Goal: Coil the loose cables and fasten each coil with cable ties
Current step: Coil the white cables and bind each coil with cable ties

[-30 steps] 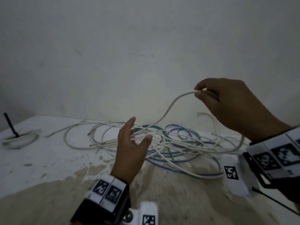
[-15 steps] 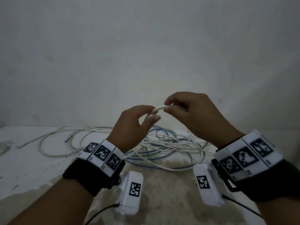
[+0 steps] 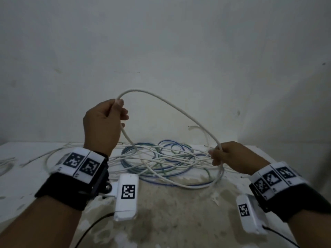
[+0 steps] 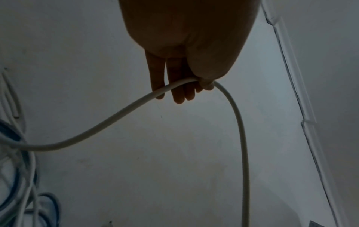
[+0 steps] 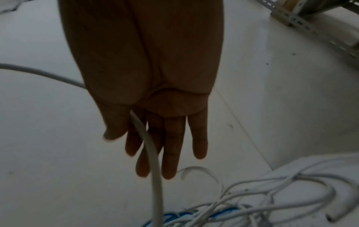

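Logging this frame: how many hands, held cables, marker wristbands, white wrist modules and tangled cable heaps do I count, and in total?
Hands: 2, left hand, right hand
Held white cable: 1
Marker wristbands: 2, left wristband, right wristband
White wrist modules: 2, left module, right module
Tangled cable heap: 1, strands uncountable
Total: 8
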